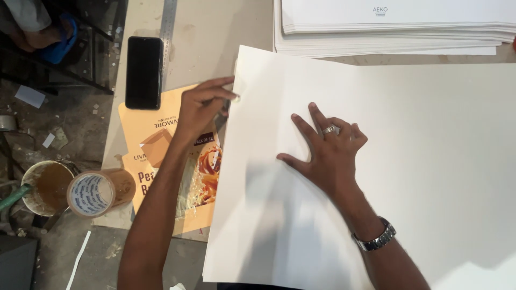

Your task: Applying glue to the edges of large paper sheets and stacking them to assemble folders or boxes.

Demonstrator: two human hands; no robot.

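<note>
Dusty worktable (204, 32) — white sheet (408, 177) under right hand (328, 153), left fingers (215, 91) pinching its edge

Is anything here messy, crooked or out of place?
Yes: the big white sheet lies askew, overhanging the table edge under the right hand; the left hand pinches its corner. Paper scraps litter the floor.

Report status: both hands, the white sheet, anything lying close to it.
Left hand pinching white sheet at its left edge. Right hand flat on sheet, fingers spread. Orange printed carton partly under edge; black phone beside.
</note>
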